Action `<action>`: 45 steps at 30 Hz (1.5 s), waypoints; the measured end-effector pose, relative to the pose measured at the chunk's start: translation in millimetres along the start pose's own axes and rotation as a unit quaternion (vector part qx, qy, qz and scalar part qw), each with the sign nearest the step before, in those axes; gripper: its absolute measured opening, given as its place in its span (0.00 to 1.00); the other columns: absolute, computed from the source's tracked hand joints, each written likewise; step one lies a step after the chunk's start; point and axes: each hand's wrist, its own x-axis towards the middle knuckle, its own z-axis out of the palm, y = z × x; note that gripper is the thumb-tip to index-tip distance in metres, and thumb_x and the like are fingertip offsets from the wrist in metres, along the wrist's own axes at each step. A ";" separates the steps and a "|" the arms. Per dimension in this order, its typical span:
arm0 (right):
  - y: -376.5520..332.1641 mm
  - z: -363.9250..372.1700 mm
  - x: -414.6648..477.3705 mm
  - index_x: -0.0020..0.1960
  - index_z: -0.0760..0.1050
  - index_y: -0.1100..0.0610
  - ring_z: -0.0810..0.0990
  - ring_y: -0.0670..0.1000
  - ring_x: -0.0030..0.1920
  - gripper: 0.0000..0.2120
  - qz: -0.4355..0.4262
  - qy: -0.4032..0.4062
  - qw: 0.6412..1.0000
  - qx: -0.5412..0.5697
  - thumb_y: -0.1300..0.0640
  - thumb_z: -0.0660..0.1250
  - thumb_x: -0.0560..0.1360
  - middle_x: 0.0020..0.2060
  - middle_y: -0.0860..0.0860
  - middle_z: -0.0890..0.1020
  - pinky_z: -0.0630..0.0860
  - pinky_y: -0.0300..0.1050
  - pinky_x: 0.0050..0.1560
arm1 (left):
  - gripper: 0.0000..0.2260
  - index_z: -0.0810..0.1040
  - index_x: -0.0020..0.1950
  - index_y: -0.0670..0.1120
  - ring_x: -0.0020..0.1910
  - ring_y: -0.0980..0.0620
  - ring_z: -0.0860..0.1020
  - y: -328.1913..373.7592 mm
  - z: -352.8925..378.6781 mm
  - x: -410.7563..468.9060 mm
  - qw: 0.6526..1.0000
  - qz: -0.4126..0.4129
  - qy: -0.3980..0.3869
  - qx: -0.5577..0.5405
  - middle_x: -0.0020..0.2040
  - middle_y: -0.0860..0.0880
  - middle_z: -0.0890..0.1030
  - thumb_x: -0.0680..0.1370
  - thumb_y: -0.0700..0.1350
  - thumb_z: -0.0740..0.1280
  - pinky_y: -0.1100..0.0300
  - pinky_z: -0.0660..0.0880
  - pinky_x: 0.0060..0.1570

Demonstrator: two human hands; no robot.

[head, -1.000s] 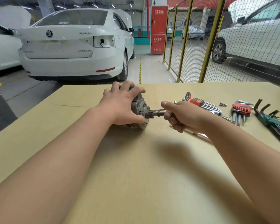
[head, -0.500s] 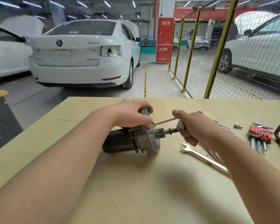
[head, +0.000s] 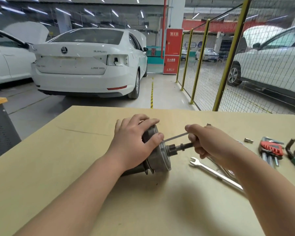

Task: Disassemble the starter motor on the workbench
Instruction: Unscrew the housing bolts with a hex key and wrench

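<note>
Head: motor partly behind left hand

"SUPERB" on the rear of the white car, "消火栓" and "119" on the red cabinet

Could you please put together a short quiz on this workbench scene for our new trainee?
1. True or false: the left hand grips the starter motor.
2. What does the right hand hold? A) a thin metal rod B) a hammer C) a paintbrush
3. Fill in: the open-ended spanner lies flat on the ____.
Key: 1 true; 2 A; 3 workbench.
</note>
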 end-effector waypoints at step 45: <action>43.9 56.1 -39.5 0.41 0.72 0.63 0.79 0.56 0.30 0.15 -0.039 -0.005 0.932 0.361 0.61 0.52 0.82 0.35 0.54 0.80 0.78 0.48 0.32 | 0.66 0.29 0.70 0.69 0.62 0.50 0.71 -72.7 -2.5 -50.2 0.997 -0.075 -0.011 -0.003 0.63 0.49 0.73 0.55 0.57 0.82 0.59 0.67 0.58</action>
